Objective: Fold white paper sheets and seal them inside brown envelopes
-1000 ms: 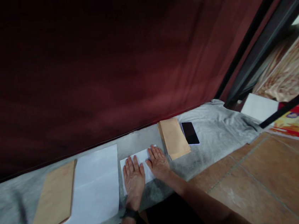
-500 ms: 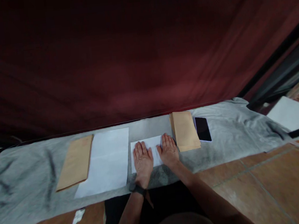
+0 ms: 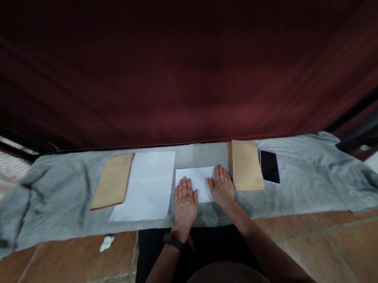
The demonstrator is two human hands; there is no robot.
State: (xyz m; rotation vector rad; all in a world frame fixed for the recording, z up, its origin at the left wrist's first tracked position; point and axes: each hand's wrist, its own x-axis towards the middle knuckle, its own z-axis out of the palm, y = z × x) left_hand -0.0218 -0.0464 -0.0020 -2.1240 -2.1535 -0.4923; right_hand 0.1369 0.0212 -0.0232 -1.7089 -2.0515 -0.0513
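Observation:
A small white sheet, seemingly folded paper (image 3: 199,176), lies between my hands on a grey cloth. My left hand (image 3: 185,205) rests flat over its left side, fingers stretched forward. Over the right edge lies my right hand (image 3: 223,189), also flat, with the thumb apart from the fingers. To the left is a larger white sheet of paper (image 3: 153,185), and a brown envelope (image 3: 114,181) overlaps its left edge. Close to my right hand sits a stack of brown envelopes (image 3: 246,164). Neither hand grips anything.
The grey cloth (image 3: 303,170) covers a long narrow surface before a dark red curtain-like backdrop (image 3: 184,92). A phone (image 3: 269,167) lies right of the envelope stack. A crumpled white scrap (image 3: 107,243) is on the tiled floor (image 3: 69,262). Dark bars stand at both sides.
The camera view has turned and levelled, so the cloth and papers appear shifted right. Both hands stay flat on the small paper; the left now sits slightly lower on it.

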